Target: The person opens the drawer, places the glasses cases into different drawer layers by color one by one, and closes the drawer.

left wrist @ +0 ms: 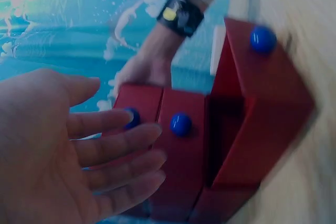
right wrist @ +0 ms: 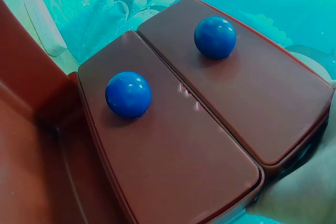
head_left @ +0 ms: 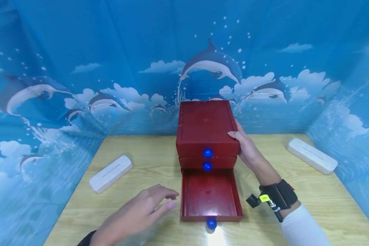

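Red three-drawer plastic chest [head_left: 206,128] stands mid-table on the pale wooden tabletop [head_left: 147,164], its bottom drawer [head_left: 210,194] pulled fully out and looking bare inside. I judge it light, rigid and glossy — apt to slide, so bracing the body and pulling by the round blue knob [head_left: 211,223] seems soundest. My right hand [head_left: 245,145] grips the chest's upper right edge, fingers curled over the top. My left hand [head_left: 138,213] hovers open beside the drawer, fingers relaxed, holding nothing. Two white oblong cases [head_left: 110,173] [head_left: 311,155] lie well apart at either side.
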`<control>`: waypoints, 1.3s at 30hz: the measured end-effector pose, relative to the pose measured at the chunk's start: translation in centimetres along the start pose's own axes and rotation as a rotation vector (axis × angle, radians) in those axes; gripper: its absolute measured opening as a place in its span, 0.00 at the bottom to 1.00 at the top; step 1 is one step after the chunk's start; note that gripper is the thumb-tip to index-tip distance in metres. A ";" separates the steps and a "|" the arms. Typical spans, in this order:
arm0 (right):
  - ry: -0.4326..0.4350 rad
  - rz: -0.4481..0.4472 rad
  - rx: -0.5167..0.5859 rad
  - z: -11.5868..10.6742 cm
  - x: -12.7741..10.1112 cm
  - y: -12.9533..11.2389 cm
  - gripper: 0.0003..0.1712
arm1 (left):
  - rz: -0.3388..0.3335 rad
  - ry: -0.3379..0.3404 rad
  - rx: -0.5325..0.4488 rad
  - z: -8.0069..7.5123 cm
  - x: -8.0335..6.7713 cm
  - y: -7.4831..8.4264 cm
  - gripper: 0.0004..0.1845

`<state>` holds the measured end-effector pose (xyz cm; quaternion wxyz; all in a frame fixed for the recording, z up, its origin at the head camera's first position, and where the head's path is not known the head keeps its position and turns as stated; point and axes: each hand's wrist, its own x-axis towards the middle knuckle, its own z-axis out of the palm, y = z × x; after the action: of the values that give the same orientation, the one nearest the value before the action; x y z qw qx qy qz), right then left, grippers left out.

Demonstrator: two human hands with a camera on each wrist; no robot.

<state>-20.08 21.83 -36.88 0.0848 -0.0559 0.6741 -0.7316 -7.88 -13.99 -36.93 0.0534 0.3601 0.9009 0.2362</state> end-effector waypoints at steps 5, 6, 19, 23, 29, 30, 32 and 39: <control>-0.007 -0.005 -0.006 0.0 0.1 -0.2 0.44 | 0.092 0.246 0.209 -0.3 0.4 -2.6 0.23; -0.007 -0.005 -0.005 0.0 0.1 -0.2 0.43 | 0.090 0.267 0.221 -0.4 0.5 -3.3 0.26; -0.005 0.000 -0.006 0.3 0.2 -0.2 0.44 | -0.194 0.260 0.363 -0.9 0.9 -13.5 0.35; -0.002 0.008 -0.006 0.2 0.2 -0.1 0.44 | -0.259 0.229 0.335 -1.2 0.2 -15.6 0.36; 0.001 0.004 -0.008 0.2 0.3 -0.1 0.44 | -0.360 0.228 0.361 -1.6 -0.5 -18.1 0.41; 0.001 0.001 -0.008 0.1 0.4 -0.1 0.44 | -0.376 0.227 0.368 -1.5 -0.6 -18.4 0.42; 0.003 0.001 -0.012 0.1 0.3 -0.1 0.44 | -0.400 0.225 0.379 -1.4 -0.8 -19.0 0.43; -0.002 -0.005 -0.013 -0.1 0.0 0.0 0.43 | -0.472 0.217 0.366 -0.5 -1.6 -20.8 0.51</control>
<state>-20.06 21.89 -36.89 0.0833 -0.0586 0.6785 -0.7275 -19.79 -28.32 -46.25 -0.0554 0.1173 0.9876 0.0881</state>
